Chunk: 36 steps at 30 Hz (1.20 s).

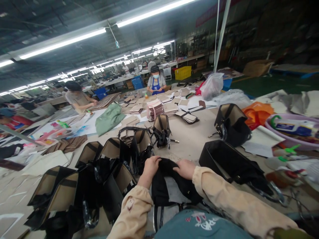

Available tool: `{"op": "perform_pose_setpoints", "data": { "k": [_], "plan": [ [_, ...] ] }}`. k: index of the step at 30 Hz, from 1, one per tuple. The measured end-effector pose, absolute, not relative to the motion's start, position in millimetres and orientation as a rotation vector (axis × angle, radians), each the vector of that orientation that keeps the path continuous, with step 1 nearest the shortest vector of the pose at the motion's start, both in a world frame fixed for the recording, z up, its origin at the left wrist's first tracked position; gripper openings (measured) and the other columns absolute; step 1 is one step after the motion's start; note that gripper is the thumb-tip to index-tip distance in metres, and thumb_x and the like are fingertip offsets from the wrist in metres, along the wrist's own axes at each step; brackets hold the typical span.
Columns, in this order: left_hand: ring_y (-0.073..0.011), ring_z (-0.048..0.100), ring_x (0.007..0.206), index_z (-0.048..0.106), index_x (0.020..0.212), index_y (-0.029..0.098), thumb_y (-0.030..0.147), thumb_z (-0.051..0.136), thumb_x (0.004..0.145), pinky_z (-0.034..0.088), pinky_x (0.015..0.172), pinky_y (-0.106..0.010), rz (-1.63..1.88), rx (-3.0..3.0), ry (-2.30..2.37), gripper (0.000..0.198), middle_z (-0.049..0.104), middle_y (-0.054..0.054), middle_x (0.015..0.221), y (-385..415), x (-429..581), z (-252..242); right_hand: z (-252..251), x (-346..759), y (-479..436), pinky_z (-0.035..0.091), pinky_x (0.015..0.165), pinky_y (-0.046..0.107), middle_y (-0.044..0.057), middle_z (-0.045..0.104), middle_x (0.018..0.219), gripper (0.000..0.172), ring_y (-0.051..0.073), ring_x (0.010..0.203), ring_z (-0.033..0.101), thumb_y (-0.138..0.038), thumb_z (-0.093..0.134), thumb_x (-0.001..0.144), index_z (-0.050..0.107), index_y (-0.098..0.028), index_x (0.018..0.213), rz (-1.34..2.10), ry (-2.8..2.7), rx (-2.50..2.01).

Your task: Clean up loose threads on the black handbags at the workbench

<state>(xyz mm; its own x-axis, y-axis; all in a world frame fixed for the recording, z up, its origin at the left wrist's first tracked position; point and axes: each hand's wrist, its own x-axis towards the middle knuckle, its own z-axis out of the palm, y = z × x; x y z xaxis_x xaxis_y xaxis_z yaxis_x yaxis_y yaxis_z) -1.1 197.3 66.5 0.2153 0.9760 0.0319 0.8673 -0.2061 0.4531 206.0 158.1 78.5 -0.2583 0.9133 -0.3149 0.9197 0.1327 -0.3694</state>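
Observation:
A black fabric bag lies in front of me at the near edge of the worktable. My left hand grips its left top edge, fingers curled over the fabric. The bag's right top edge is under my right hand, whose fingers are bent down and closed on the material. Both arms wear beige sleeves. Just left of my left hand stand several open black bags with tan lining.
More black bags sit to the right and ahead. Stacks of tan cut panels cover the far table. A purple basin with tools sits right, a green bag left. Two other people work at the table's far side.

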Motion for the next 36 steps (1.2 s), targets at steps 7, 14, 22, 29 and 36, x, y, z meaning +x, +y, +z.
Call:
{"op": "perform_pose_setpoints", "data": {
  "k": [7,14,22,29,36],
  "plan": [
    [-0.0166,0.065,0.086,0.069,0.091,0.018,0.023,0.050,0.084,0.046,0.081,-0.025,0.397,2.166,1.824,0.021,0.071,-0.007,0.091,184,13,74,83,201,166,0.045,0.076,0.033,0.015,0.068,0.095,0.040,0.025,0.091,0.063,-0.040,0.038,0.087,0.068,-0.017,0.096,-0.722,2.261,2.057],
    [-0.0155,0.065,0.079,0.068,0.085,0.020,0.027,0.050,0.084,0.045,0.074,-0.024,0.425,2.067,1.954,0.019,0.071,-0.004,0.082,168,15,74,81,193,166,0.045,0.077,0.036,0.016,0.067,0.100,0.040,0.027,0.095,0.062,-0.037,0.037,0.087,0.068,-0.016,0.099,-0.766,2.240,2.097],
    [-0.0159,0.064,0.086,0.065,0.095,0.018,0.021,0.059,0.077,0.047,0.082,-0.027,0.612,1.958,1.891,0.019,0.071,-0.005,0.092,163,6,68,81,197,155,0.044,0.080,0.035,0.014,0.066,0.104,0.040,0.025,0.097,0.061,-0.041,0.035,0.089,0.066,-0.020,0.103,-0.828,2.191,2.132],
    [-0.0143,0.065,0.077,0.067,0.085,0.018,0.020,0.055,0.080,0.048,0.076,-0.025,0.578,1.992,1.886,0.014,0.071,-0.003,0.079,161,8,70,81,197,154,0.045,0.076,0.035,0.014,0.067,0.101,0.041,0.026,0.094,0.062,-0.041,0.034,0.088,0.067,-0.019,0.101,-0.844,2.187,2.140],
    [-0.0144,0.066,0.086,0.068,0.091,0.017,0.018,0.054,0.081,0.048,0.083,-0.025,0.506,2.010,1.816,0.017,0.072,-0.005,0.088,167,4,69,80,197,155,0.046,0.075,0.035,0.015,0.067,0.100,0.041,0.027,0.093,0.062,-0.039,0.035,0.088,0.067,-0.018,0.099,-0.836,2.203,2.130]
  ]
}}
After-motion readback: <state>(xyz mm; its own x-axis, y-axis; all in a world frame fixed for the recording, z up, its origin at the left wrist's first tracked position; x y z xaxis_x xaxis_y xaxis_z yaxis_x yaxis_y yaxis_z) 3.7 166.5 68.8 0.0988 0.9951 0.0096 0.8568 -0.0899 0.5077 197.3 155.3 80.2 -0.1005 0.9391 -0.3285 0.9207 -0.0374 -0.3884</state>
